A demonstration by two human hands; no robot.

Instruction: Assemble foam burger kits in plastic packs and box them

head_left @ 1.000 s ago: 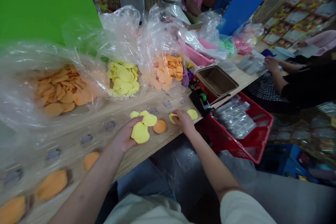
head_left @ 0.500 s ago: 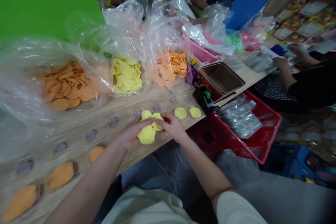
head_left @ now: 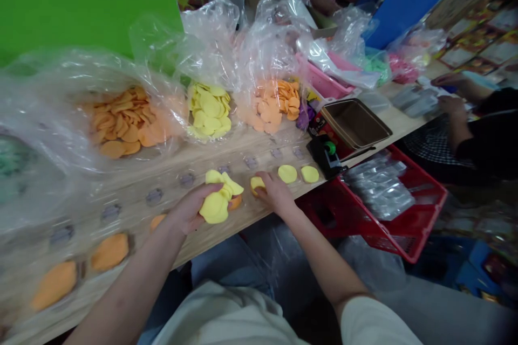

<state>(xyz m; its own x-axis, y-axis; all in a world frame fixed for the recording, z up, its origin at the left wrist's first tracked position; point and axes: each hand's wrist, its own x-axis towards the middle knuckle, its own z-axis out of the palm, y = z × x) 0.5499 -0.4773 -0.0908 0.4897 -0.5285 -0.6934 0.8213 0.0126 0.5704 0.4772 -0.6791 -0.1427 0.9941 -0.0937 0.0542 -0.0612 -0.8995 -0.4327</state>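
Note:
My left hand [head_left: 188,209] is closed around several thin yellow foam-like pieces [head_left: 214,207], fanned out above the wooden table. Just to its right, my right hand [head_left: 275,193] pinches a single yellow round piece [head_left: 257,183] low at the table, an orange edge showing beneath it. An orange piece [head_left: 235,202] lies partly hidden behind the fanned yellow ones. Farther right along the table edge rest two yellow rounds [head_left: 287,173] [head_left: 309,174]. On the left, orange pieces [head_left: 110,252] [head_left: 54,284] lie in a row, one partly covered by my left forearm.
Clear plastic bags hold orange pieces [head_left: 121,121], yellow pieces [head_left: 209,110] and lighter orange pieces [head_left: 267,113] along the back. A tape dispenser [head_left: 326,155] and brown box [head_left: 358,123] stand right. Below sits a red crate [head_left: 431,221]. At far right a co-worker's hands [head_left: 453,102] work.
My hands have moved apart. My right hand has taken one yellow piece from the bunch and brought it rightward down to the table; my left hand keeps the others. The view has shifted slightly.

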